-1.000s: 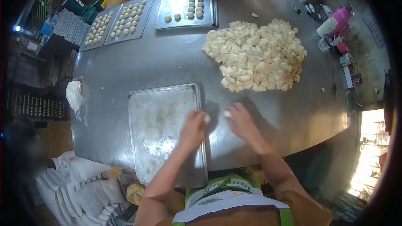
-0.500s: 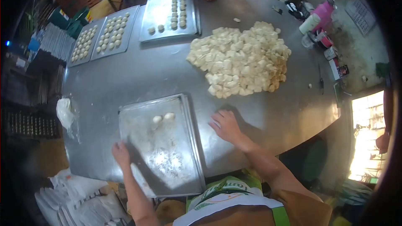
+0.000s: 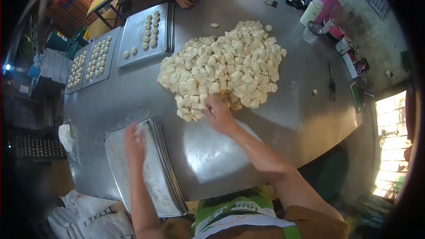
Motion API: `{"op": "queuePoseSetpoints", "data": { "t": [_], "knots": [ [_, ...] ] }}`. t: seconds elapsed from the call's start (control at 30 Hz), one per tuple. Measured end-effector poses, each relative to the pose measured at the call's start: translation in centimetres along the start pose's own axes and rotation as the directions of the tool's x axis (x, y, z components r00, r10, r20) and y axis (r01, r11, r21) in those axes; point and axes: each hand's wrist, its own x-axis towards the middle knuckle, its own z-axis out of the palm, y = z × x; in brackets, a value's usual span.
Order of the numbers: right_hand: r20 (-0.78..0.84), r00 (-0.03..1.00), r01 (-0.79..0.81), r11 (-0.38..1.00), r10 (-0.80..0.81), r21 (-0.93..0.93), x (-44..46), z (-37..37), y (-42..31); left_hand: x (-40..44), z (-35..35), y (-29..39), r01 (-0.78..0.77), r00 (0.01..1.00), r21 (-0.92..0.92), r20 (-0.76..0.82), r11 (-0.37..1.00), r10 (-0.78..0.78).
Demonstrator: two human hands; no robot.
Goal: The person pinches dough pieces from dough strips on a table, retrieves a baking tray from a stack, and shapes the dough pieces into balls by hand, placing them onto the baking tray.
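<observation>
Dough pieces lie in a broad, pale heap on the metal table. At the heap's near edge, the right hand reaches in with fingers curled against the dough; whether they grip a piece, I cannot tell. The left hand, blurred, is over the near tray; its finger state is unclear. Beyond, the far tray bears round dough balls, and another person's hand rests at the table's far edge.
</observation>
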Motion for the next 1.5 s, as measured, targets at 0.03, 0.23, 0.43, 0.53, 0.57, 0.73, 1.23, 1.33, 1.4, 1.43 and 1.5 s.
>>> {"op": "queuePoseSetpoints", "data": {
  "t": [0.03,0.23,0.43,0.53,0.57,0.73,1.23,1.33,1.4,1.43,1.5],
  "knots": [
    [0.036,0.997,-0.069,0.991,0.065,0.115,-2.2,-0.7,-0.1,2.3,3.7,0.1,-0.203,0.973,0.041,0.123,0.978,0.196],
    [-0.033,0.976,-0.216,0.976,0.216,0.001,-19.7,-4.9,4.0,6.2,13.1,4.3,-0.443,0.886,0.041,0.17,0.896,0.431],
    [-0.31,0.879,-0.443,0.86,0.362,-0.251,-31.4,-8.2,1.9,-10.2,11.8,0.4,-0.355,0.871,-0.074,0.337,0.932,0.358],
    [-0.051,0.956,-0.214,0.57,0.288,-0.793,-29.9,-7.4,2.1,-16.2,13.8,-1.6,-0.603,0.661,0.23,0.68,0.764,0.317],
    [-0.099,0.961,-0.242,0.614,0.258,-0.751,-27.7,-7.0,4.6,-15.6,14.6,-1.2,-0.669,0.697,0.216,0.514,0.711,0.5],
    [-0.25,0.964,-0.092,0.765,-0.092,-0.637,-12.9,-2.8,6.9,-9.9,21.8,4.4,-0.577,0.803,0.203,0.316,0.791,0.505],
    [-0.057,0.96,-0.246,0.724,0.275,-0.644,-8.6,-2.9,8.1,-7.2,23.8,5.7,-0.54,0.819,0.209,0.356,0.815,0.451],
    [0.118,0.993,0.07,0.87,-0.014,-0.488,-15.5,-2.1,6.2,-14.0,21.7,2.8,-0.63,0.692,0.087,0.512,0.771,0.508],
    [0.16,0.98,0.182,0.863,-0.119,-0.471,-17.3,-4.5,6.3,-17.6,18.3,-1.7,-0.666,0.636,0.045,0.555,0.745,0.536],
    [0.201,0.973,0.2,0.84,-0.11,-0.505,-16.9,-6.3,6.9,-17.2,16.6,-1.7,-0.664,0.629,0.014,0.552,0.748,0.547],
    [0.277,0.958,0.225,0.792,-0.073,-0.568,-15.7,-8.3,8.2,-13.7,16.6,0.1,-0.678,0.675,0.126,0.498,0.725,0.545]
  ]
}}
